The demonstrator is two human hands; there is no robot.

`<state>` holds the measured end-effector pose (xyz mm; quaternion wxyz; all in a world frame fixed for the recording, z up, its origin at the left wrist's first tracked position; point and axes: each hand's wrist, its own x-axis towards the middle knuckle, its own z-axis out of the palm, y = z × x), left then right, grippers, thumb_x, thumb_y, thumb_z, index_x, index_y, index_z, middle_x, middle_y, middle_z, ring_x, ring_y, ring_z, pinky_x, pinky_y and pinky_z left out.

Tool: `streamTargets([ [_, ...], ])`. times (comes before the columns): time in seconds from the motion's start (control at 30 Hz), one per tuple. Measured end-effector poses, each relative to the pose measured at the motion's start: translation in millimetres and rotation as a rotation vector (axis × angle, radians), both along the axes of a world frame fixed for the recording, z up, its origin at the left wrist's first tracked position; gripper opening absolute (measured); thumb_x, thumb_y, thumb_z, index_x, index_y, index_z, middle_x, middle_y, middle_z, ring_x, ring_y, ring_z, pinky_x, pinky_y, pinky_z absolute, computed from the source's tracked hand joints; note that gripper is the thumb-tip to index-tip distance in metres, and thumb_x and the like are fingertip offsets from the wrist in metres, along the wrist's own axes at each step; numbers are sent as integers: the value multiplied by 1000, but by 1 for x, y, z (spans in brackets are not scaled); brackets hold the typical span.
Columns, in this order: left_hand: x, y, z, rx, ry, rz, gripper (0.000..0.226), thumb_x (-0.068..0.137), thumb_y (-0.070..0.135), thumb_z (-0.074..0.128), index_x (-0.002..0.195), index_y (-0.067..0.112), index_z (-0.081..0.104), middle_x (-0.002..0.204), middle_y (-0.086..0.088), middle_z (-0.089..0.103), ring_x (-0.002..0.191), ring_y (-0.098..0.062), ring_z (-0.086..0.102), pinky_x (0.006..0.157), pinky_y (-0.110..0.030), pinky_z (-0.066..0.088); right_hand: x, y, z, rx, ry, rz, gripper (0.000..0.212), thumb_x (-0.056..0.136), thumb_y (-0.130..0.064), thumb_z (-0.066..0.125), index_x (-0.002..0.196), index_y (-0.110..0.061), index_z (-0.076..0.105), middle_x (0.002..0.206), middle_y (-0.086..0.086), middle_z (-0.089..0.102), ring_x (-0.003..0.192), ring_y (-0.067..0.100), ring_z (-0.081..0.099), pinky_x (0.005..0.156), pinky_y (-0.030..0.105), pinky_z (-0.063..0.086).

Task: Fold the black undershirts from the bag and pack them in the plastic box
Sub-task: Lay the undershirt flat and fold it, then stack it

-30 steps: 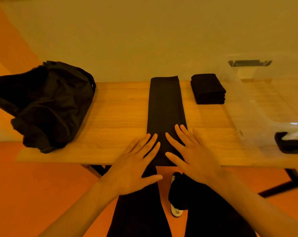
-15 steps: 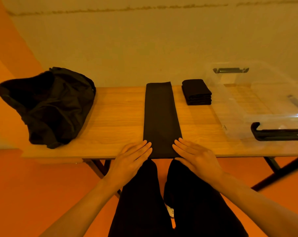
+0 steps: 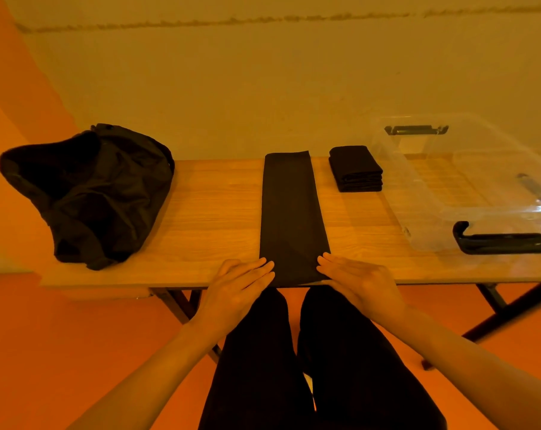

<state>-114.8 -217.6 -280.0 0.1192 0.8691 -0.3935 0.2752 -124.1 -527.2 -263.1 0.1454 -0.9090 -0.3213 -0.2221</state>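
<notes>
A black undershirt [image 3: 290, 212], folded into a long narrow strip, lies across the wooden table [image 3: 213, 218] from its far edge to its near edge. My left hand [image 3: 236, 290] lies flat at the strip's near left corner, fingertips touching the cloth. My right hand [image 3: 359, 282] lies flat at the near right corner with straight fingers on the strip's edge. A stack of folded black undershirts [image 3: 356, 167] sits at the back, right of the strip. The clear plastic box [image 3: 480, 193] with black handles stands at the right. The black bag [image 3: 92, 193] slumps at the left.
A pale wall runs just behind the table. The table's dark folding legs [image 3: 505, 308] show below its front edge, above an orange floor. My legs in black trousers [image 3: 309, 367] are under the near edge.
Both hands slid back along the strip and apart, from its middle to the two near corners. The camera tilted up, showing more of the wall and box.
</notes>
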Motion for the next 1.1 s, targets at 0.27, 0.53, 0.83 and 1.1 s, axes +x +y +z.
streamTargets([
  [0.27, -12, -1, 12, -206, 179, -31, 27, 95, 28, 62, 113, 14, 77, 133, 1, 65, 127, -16, 53, 106, -29, 39, -7, -2, 13, 43, 15, 26, 35, 95, -38, 58, 117, -17, 75, 116, 1, 74, 101, 16, 73, 79, 36, 63],
  [0.53, -27, 2, 29, -295, 263, -71, 25, 96, 32, 65, 111, 16, 77, 114, 8, 70, 110, -8, 60, 91, -34, 44, -30, 1, 21, 203, 134, 2, 36, 98, -45, 56, 119, -22, 75, 120, -7, 72, 111, 6, 68, 88, 29, 60],
  [0.83, 6, -16, 82, -799, 688, -72, 10, 88, 31, 68, 92, 24, 75, 91, 7, 72, 92, -15, 68, 83, -28, 51, -3, 25, 69, 717, 468, -148, 28, 92, -43, 59, 102, -22, 75, 92, -16, 73, 93, -1, 67, 81, 13, 50],
  [1.1, 71, -43, 102, -982, 1058, 207, 10, 94, 12, 68, 88, 9, 75, 95, -14, 74, 90, -20, 69, 83, -36, 53, 75, 35, 79, 810, 727, -360, 18, 98, -31, 62, 89, -19, 72, 87, 1, 74, 84, 11, 71, 76, 33, 61],
])
